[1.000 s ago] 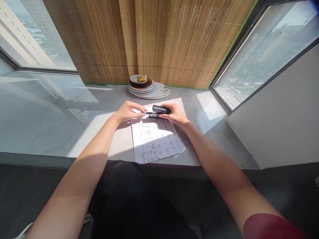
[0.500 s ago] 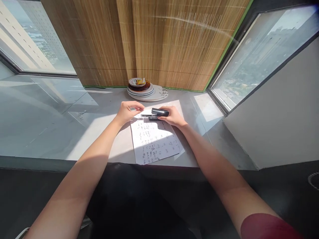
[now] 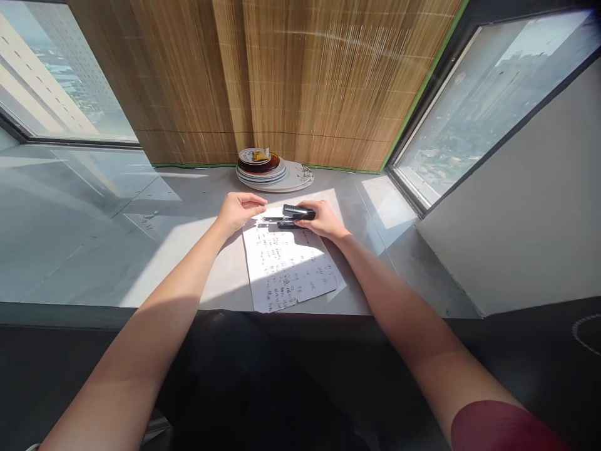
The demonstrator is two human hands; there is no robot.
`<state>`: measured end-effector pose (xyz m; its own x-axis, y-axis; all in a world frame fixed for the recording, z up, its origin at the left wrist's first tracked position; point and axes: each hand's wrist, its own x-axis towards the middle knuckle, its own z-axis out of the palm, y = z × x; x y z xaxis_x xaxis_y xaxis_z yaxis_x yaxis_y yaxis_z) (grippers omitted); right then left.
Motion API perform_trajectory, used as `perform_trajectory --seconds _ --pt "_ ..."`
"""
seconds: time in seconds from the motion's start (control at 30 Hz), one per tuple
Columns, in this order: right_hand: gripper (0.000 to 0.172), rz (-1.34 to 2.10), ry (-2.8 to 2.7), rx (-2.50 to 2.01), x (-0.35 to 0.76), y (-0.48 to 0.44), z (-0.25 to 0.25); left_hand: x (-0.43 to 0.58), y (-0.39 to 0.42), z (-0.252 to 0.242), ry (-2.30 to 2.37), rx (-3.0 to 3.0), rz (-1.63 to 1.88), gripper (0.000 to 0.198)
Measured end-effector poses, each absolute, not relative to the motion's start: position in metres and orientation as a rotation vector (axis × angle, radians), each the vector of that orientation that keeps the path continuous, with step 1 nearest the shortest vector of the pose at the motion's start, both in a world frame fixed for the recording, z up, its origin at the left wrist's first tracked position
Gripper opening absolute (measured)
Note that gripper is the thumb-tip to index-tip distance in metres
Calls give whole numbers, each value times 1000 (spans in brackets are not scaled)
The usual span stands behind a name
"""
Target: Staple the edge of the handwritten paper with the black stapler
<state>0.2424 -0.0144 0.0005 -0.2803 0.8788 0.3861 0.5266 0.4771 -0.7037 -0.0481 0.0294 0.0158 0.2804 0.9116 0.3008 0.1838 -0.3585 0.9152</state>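
A black stapler [image 3: 292,212] is in my right hand [image 3: 323,219], with fingers and thumb wrapped around its right end. Its top cover is raised, and a thin rail [image 3: 270,219] juts out leftward below it. My left hand [image 3: 237,212] hovers just left of the rail, thumb and fingertips brought together in a pinch. Whatever lies between those fingertips is too small to make out. Beneath the stapler lie sheets of paper [image 3: 286,275] covered in handwriting, slightly fanned, partly in bright sun and partly in shadow.
The sheets rest on a pale grey windowsill ledge [image 3: 216,275] with a front edge near my body. Behind my hands, stacked plates [image 3: 282,183] carry a small yellow packet [image 3: 260,155]. A bamboo blind [image 3: 291,81] hangs at the back, with windows on both sides.
The whole view has shifted slightly. Both hands keep nearly the same pose; my left thumb and fingertips stay by the rail, and the stapler stays in my right hand.
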Motion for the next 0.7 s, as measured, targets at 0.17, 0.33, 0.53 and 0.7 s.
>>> perform_trajectory --seconds 0.17,0.33,0.53,0.7 --pt "21 585 -1961 -1147 244 -12 -3 -44 21 17 980 1809 945 51" --pt "21 602 -1953 -1144 244 -13 -2 -43 21 14 1023 1819 856 46" --pt "18 632 -1953 -1126 243 -15 1 -44 22 15 1027 1840 833 42" --pt "18 629 -1948 -1153 242 -14 0 -43 21 18 1055 1943 820 30"
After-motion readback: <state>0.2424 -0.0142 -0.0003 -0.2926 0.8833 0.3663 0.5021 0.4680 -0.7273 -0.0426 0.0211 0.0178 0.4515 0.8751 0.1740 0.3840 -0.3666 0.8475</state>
